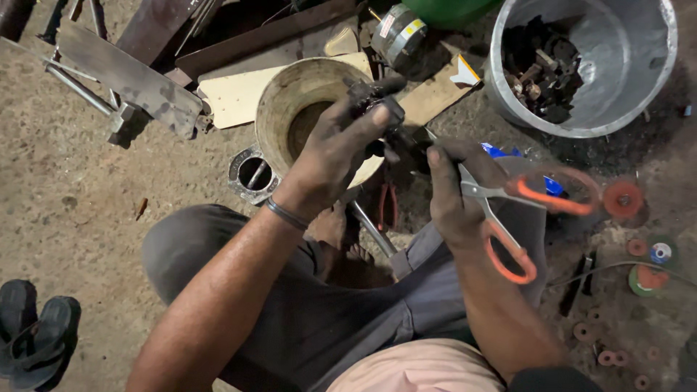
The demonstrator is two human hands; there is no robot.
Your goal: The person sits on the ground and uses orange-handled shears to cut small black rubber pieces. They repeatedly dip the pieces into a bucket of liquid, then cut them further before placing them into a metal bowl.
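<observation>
A pink shirt (421, 366) fills the bottom edge, nearest the camera, with grey trousers (319, 319) stretched over bent knees just beyond it. The person's 2 forearms rise from there toward the middle of the view.

The left hand (334, 149), dark with grease and wearing a thin wristband (287, 214), has its fingers clamped around a small black metal part (374, 98) held above a pale, dirty bucket (279, 101). The fingers cover most of the part, so its shape is hard to make out.

The right hand (454, 192) is closed around a pair of scissors (508, 210) with orange handles. The blades point toward the part and vanish behind the hand, so I cannot tell whether their tips touch it. 1 handle loop is blurred.

Beside the bucket a metal ring (250, 174) lies on the dirt floor (87, 181). A grey tub (639, 94) at the upper right holds dark scrap pieces, too shadowed to identify. A wooden plank (123, 72) lies at the upper left, and small round discs (624, 197) are scattered at the right. 2 dark sandals (33, 337) sit at the lower left, partly cut off by the frame. A green container (443, 11) is cropped at the top.
</observation>
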